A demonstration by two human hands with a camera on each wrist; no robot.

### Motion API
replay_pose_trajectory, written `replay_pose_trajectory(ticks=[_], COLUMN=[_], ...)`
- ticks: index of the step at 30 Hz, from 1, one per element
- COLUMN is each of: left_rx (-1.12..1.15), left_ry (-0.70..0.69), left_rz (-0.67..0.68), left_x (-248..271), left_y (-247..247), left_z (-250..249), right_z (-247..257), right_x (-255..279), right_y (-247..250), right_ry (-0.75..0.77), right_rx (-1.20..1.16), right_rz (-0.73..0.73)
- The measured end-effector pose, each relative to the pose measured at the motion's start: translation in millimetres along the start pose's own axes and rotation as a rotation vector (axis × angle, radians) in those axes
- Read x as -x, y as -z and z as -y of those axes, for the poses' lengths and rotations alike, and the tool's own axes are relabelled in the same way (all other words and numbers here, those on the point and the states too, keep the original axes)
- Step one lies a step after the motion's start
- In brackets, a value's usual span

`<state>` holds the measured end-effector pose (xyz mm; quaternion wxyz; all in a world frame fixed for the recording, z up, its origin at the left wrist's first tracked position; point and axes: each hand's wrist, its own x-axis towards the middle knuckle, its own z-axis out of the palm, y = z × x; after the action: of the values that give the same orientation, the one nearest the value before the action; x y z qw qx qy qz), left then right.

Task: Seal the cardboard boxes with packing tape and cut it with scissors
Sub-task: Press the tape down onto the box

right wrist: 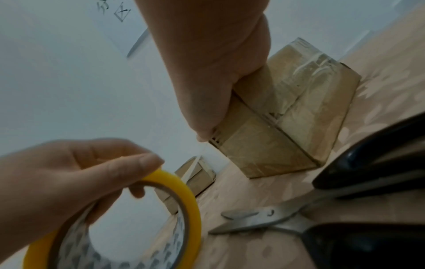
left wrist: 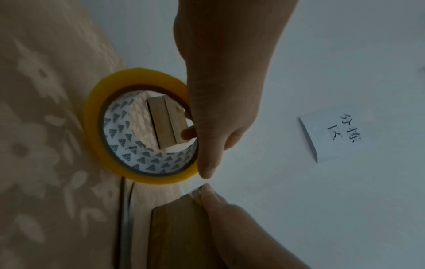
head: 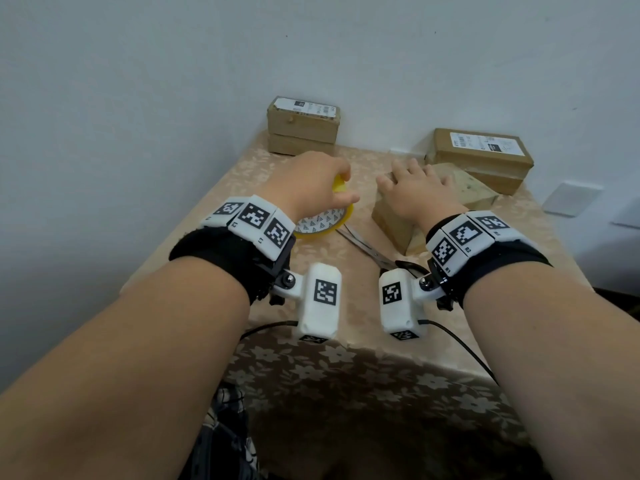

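Note:
My left hand (head: 341, 190) grips a yellow roll of packing tape (head: 325, 221) by its upper rim, fingers inside the core, the roll tilted just over the table. In the left wrist view the tape roll (left wrist: 140, 127) shows a white core printed with triangles. My right hand (head: 412, 183) lies flat, fingers straight, on top of a small cardboard box (head: 394, 223) to the right of the roll. Clear tape shines across this cardboard box (right wrist: 287, 118). Black-handled scissors (head: 367, 247) lie on the table between my wrists, blades slightly apart (right wrist: 257, 218).
A stack of two cardboard boxes (head: 303, 128) stands at the back left against the wall, and another labelled stack (head: 481, 155) at the back right, with a tilted box (head: 474, 190) before it. A beige floral cloth (head: 346, 358) covers the table.

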<state>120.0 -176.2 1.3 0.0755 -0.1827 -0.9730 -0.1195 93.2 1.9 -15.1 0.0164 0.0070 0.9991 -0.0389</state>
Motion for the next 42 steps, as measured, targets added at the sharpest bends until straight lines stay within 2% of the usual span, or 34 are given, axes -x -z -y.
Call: replay_pose_trajectory(ticks=[16,22,24,27,30,35,42], left_rx=[-0.02,0.094,0.118,0.121,0.125,0.109,0.112], left_ry=[-0.039,0.001,0.006,0.008,0.012,0.02,0.009], left_rz=[-0.061,-0.059,-0.056,-0.06,-0.051,-0.051,-0.051], left_x=[-4,-2,-1,-2,-4,-2,-3], left_y=[-15,-15,-15,-15,-15,-15,-16], left_z=[-9,0,2,2,2,1,-4], right_z=[13,10,6,-4,-9,-1,-2], right_x=[-6,-11,-8,10,29,20,20], right_y=[-15,-18,-13,-9,-16,-13,-19], right_ry=[-0.029,0.008,0.057,0.171,0.186,0.095,0.11], right_rx=[0.142,0.108,0.029,-0.096,-0.023,0.059,-0.031], right_rz=[-0.13,-0.157,-0.164,-0.321,-0.499,-0.434,-0.484])
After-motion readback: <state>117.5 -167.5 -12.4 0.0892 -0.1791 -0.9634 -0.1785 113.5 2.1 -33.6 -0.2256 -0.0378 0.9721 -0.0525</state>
